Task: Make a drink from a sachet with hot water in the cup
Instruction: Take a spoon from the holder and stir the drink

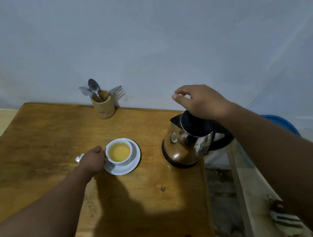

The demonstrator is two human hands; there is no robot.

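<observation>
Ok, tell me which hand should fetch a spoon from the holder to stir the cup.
Right, probably. The right hand hovers empty above the kettle, with open table between it and the spoon holder. The left hand has its grip on the cup, steadying it on the saucer.

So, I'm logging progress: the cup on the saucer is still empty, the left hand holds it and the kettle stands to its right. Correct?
Not quite. In the head view the cup already holds yellowish liquid. The rest stands: it sits on the saucer, the left hand holds it, and the kettle stands to its right.
</observation>
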